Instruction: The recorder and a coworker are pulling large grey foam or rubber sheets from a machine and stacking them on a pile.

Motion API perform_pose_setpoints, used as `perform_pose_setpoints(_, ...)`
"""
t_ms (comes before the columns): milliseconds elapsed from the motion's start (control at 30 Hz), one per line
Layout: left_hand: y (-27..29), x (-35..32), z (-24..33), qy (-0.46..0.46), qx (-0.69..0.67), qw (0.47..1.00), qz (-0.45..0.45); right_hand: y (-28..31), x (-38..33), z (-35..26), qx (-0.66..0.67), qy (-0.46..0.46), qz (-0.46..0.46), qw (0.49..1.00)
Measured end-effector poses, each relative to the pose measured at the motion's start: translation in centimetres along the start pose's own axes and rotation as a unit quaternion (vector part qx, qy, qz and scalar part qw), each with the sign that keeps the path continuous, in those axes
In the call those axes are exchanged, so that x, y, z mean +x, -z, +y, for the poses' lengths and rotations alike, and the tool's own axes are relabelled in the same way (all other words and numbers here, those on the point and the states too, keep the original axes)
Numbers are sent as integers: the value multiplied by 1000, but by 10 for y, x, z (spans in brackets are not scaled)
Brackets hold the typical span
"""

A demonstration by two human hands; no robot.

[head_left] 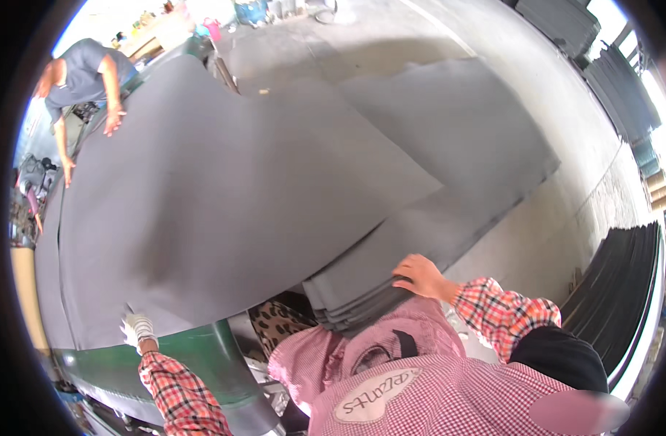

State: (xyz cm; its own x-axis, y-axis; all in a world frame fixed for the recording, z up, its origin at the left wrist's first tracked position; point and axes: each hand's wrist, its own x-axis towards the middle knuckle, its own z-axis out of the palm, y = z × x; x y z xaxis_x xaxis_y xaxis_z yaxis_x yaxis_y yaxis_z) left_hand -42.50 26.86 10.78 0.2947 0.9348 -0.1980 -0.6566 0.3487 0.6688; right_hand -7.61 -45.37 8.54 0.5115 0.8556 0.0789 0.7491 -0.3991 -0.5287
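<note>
While one large grey foam sheet (224,196) drapes over the green worktop (166,367), the gloved left hand (136,328) pinches its edge; the bare right hand (420,277) presses spread on the stack of grey sheets (449,218), layers uncountable.

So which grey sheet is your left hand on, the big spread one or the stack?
The left hand grips the near edge of the big grey sheet spread over the green table. The right hand rests on the stack of sheets.

Single head-worn fisheye view, looking steeply down and forward over the wearer's chest onto large grey flexible sheet (224,196); close range; edges bend.
</note>
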Motion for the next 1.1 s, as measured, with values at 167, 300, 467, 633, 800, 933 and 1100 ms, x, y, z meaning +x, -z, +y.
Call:
perform_pose_setpoints(167,-120,-114,-140,-191,616,703,-300,-3,10,6,21,35,-37,998)
perform_pose_setpoints(300,-176,-177,-134,-223,890,398,-8,-11,46,15,29,99,-89,991)
perform_pose_setpoints(467,-218,-257,-160,-92,475,847,-220,-10,65,21,-1,145,-142,979)
perform_pose_setpoints(633,-274,-395,-231,247,461,800,-293,30,82,12,195,-258,174,930)
perform_pose_setpoints(800,-246,-442,-312,391,311,832,-240,22,46,-12,192,-207,194,939)
perform_pose_setpoints(933,-214,-426,-400,424,375,816,-114,-10,34,-16,120,-133,150,972)
perform_pose_setpoints(1100,-240,-407,-448,559,253,789,32,-18,25,7,62,-76,47,994)
